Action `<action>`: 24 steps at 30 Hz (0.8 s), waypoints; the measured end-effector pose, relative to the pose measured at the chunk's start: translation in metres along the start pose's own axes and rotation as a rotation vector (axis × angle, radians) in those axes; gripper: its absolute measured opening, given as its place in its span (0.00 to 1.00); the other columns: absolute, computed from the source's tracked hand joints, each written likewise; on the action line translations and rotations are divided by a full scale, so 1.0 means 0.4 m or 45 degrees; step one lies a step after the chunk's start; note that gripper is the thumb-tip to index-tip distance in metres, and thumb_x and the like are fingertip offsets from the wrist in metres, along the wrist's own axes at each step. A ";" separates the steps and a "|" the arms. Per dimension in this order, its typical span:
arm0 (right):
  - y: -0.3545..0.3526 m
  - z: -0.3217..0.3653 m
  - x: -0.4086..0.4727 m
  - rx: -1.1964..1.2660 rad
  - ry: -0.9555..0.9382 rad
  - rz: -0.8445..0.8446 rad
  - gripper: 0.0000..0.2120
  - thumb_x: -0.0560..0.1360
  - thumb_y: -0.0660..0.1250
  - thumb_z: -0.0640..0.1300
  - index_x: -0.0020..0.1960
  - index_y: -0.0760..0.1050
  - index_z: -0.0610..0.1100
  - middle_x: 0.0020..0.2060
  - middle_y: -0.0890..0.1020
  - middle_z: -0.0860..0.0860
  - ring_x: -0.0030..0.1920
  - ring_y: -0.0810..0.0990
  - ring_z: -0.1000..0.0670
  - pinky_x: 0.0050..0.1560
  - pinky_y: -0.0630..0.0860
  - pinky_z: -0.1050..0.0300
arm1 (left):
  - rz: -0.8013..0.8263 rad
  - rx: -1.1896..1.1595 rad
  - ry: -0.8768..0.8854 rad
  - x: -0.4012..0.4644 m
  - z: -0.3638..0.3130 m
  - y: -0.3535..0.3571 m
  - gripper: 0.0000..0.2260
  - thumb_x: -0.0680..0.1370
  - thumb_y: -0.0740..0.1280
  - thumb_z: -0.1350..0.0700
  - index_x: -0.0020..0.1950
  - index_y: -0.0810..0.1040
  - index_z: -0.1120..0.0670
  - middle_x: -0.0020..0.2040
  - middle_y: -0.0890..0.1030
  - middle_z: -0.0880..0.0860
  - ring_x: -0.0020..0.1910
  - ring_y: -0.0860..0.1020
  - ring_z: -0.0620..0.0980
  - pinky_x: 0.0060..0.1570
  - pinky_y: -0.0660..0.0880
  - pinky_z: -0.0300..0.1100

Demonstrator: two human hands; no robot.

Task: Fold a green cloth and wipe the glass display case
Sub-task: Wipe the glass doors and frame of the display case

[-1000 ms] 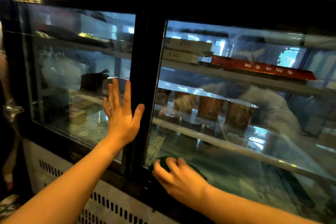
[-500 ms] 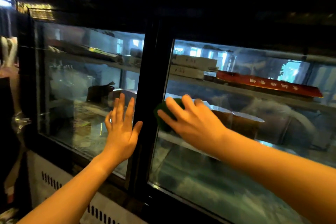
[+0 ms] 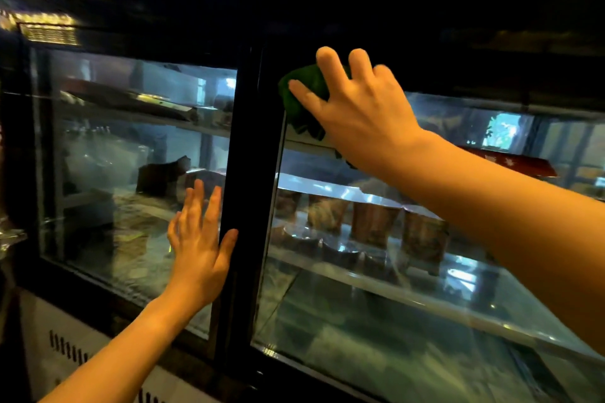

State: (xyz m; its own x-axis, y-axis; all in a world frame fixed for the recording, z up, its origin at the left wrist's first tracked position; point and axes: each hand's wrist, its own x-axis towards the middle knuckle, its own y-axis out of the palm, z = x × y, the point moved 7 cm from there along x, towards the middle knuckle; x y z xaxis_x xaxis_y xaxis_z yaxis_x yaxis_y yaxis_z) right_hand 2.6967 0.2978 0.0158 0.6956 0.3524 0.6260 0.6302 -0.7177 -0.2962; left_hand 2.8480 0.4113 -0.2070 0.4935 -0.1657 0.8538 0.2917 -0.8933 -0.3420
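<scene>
— Where's the green cloth (image 3: 304, 98)?

— Under my right hand (image 3: 360, 108). The fingers are spread flat, pressing it onto the top left corner of the right glass pane (image 3: 360, 337), beside the display case's (image 3: 425, 10) black centre post (image 3: 245, 141).

— And the other?

— My left hand (image 3: 199, 252) lies flat on the left pane (image 3: 114, 173), thumb on the post, holding nothing. I'd say it braces me while I reach high.

cloth (image 3: 302, 101) under R hand (image 3: 363, 114), R pane (image 3: 393, 321) | L hand (image 3: 199, 252) – L pane (image 3: 124, 173)
</scene>
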 end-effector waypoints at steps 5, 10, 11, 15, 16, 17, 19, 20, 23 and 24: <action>-0.006 -0.062 -0.077 -0.041 0.095 -0.048 0.27 0.80 0.46 0.38 0.79 0.56 0.48 0.70 0.66 0.33 0.57 0.72 0.33 0.39 0.62 0.48 | 0.038 0.042 -0.023 -0.001 0.003 -0.002 0.29 0.79 0.52 0.41 0.78 0.45 0.38 0.81 0.45 0.53 0.79 0.46 0.55 0.71 0.50 0.66; -0.006 -0.134 -0.169 -0.072 0.174 -0.085 0.28 0.78 0.63 0.38 0.77 0.63 0.45 0.63 0.72 0.31 0.50 0.73 0.33 0.33 0.69 0.48 | 0.056 0.058 -0.111 -0.002 -0.013 0.006 0.28 0.80 0.53 0.46 0.79 0.55 0.50 0.80 0.44 0.55 0.79 0.44 0.57 0.72 0.46 0.62; -0.006 -0.148 -0.190 -0.054 0.199 -0.105 0.29 0.77 0.65 0.37 0.76 0.64 0.45 0.62 0.71 0.30 0.49 0.73 0.32 0.32 0.70 0.47 | 0.047 0.052 -0.114 -0.002 -0.012 0.007 0.28 0.80 0.54 0.47 0.79 0.56 0.50 0.80 0.44 0.54 0.79 0.44 0.57 0.72 0.46 0.62; -0.007 -0.197 -0.275 0.040 0.342 -0.163 0.36 0.69 0.71 0.32 0.75 0.65 0.43 0.59 0.66 0.34 0.46 0.68 0.32 0.27 0.69 0.47 | 0.022 0.045 -0.049 -0.003 -0.003 0.009 0.28 0.80 0.52 0.45 0.79 0.49 0.41 0.80 0.39 0.46 0.79 0.43 0.55 0.72 0.48 0.61; -0.001 -0.202 -0.288 0.058 0.368 -0.155 0.37 0.68 0.72 0.33 0.75 0.65 0.43 0.59 0.65 0.34 0.46 0.67 0.32 0.27 0.69 0.47 | 0.013 0.051 -0.032 -0.002 0.000 0.008 0.28 0.80 0.52 0.45 0.79 0.46 0.39 0.79 0.38 0.44 0.79 0.43 0.54 0.72 0.48 0.60; 0.007 -0.205 -0.299 0.076 0.390 -0.147 0.38 0.68 0.73 0.33 0.76 0.64 0.43 0.59 0.65 0.35 0.46 0.67 0.32 0.27 0.70 0.46 | 0.003 0.055 -0.020 -0.001 0.003 0.008 0.28 0.80 0.51 0.44 0.78 0.45 0.37 0.79 0.36 0.42 0.79 0.43 0.54 0.71 0.48 0.61; 0.020 -0.205 -0.308 0.124 0.448 -0.151 0.39 0.68 0.73 0.35 0.76 0.63 0.43 0.59 0.65 0.34 0.46 0.66 0.31 0.29 0.73 0.42 | 0.004 0.051 -0.012 -0.002 0.006 0.009 0.28 0.81 0.52 0.44 0.78 0.44 0.36 0.79 0.35 0.42 0.79 0.43 0.53 0.71 0.50 0.64; 0.023 -0.201 -0.305 0.147 0.482 -0.155 0.39 0.68 0.74 0.35 0.76 0.63 0.43 0.60 0.64 0.35 0.46 0.66 0.31 0.30 0.75 0.40 | 0.009 0.053 -0.012 -0.003 0.007 0.009 0.28 0.80 0.52 0.44 0.78 0.44 0.36 0.79 0.35 0.42 0.79 0.43 0.53 0.71 0.51 0.65; 0.019 -0.164 -0.254 0.179 0.540 -0.178 0.38 0.68 0.75 0.33 0.75 0.65 0.42 0.59 0.65 0.35 0.46 0.68 0.29 0.29 0.72 0.44 | 0.066 0.068 -0.002 -0.001 0.012 0.000 0.29 0.79 0.53 0.42 0.78 0.44 0.36 0.80 0.38 0.45 0.79 0.45 0.53 0.70 0.54 0.67; 0.016 -0.142 -0.221 0.196 0.528 -0.187 0.37 0.68 0.75 0.33 0.74 0.66 0.42 0.59 0.66 0.34 0.46 0.69 0.29 0.28 0.69 0.46 | 0.090 0.075 0.007 -0.002 0.015 -0.005 0.29 0.79 0.53 0.42 0.78 0.44 0.35 0.80 0.40 0.47 0.79 0.45 0.52 0.70 0.54 0.67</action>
State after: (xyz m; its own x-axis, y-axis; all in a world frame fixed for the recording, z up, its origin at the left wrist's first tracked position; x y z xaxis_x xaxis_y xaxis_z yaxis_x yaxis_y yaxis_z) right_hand 2.6197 0.2279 -0.0007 0.4187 0.1512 0.8954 0.7773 -0.5695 -0.2673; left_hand 2.8520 0.4158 -0.2093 0.5104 -0.2299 0.8286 0.3039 -0.8532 -0.4240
